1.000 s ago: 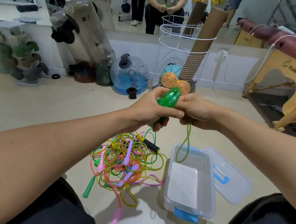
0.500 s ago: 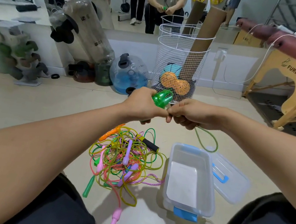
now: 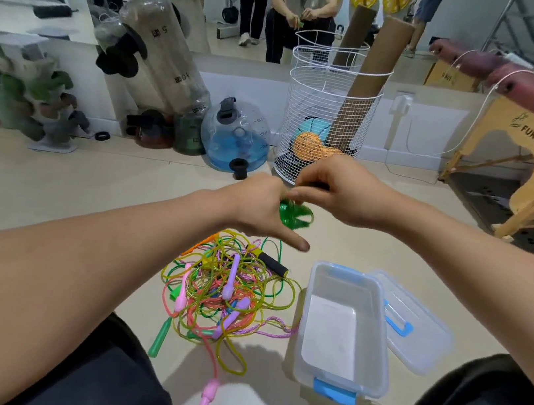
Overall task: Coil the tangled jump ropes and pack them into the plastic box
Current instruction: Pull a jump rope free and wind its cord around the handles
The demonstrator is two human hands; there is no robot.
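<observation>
Head view: left hand (image 3: 258,208) grips the green rope bundle (image 3: 295,215), thumb stuck out. Right hand (image 3: 334,186) pinches the same bundle from above, fingers curled. Both held above the tangled rope pile (image 3: 227,293) on the floor. Open plastic box (image 3: 343,328) just right of the pile, lid (image 3: 413,328) beside it.

Beige tiled floor (image 3: 52,191), mirrored wall (image 3: 219,4), white wire basket (image 3: 328,107), wooden massage table (image 3: 524,143).
</observation>
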